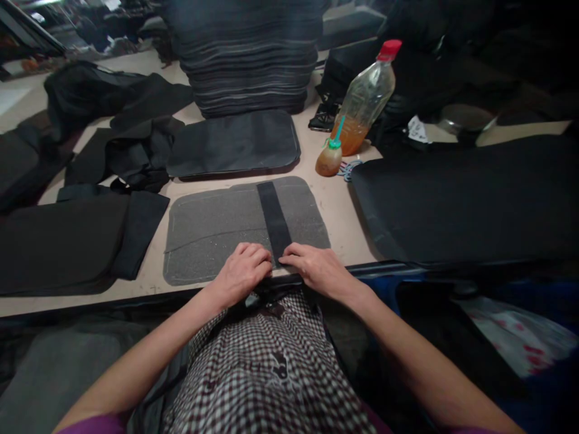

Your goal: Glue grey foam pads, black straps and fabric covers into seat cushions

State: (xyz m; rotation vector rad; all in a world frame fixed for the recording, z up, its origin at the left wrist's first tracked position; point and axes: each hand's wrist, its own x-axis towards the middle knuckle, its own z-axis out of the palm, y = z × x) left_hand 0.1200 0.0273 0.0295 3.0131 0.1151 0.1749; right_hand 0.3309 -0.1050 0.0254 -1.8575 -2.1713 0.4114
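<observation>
A grey rounded panel [212,232] lies flat on the table in front of me, with a line drawn across its surface. Across it, from the far edge to the near one, runs a black fabric strip [274,214]. My left hand [244,271] has its fingers curled together at the left side of the strip's near end. From the other side, my right hand [314,268] pinches that same end between thumb and fingers. Both hands rest at the panel's near edge, and their fingertips are partly hidden.
Beyond the panel lies a black padded piece [235,141], backed by a tall stack of black panels [248,60]. A bottle [366,102] and a small oil bulb [329,160] stand at right-centre. Black pieces lie left [58,241] and right [470,205] on the table [337,223].
</observation>
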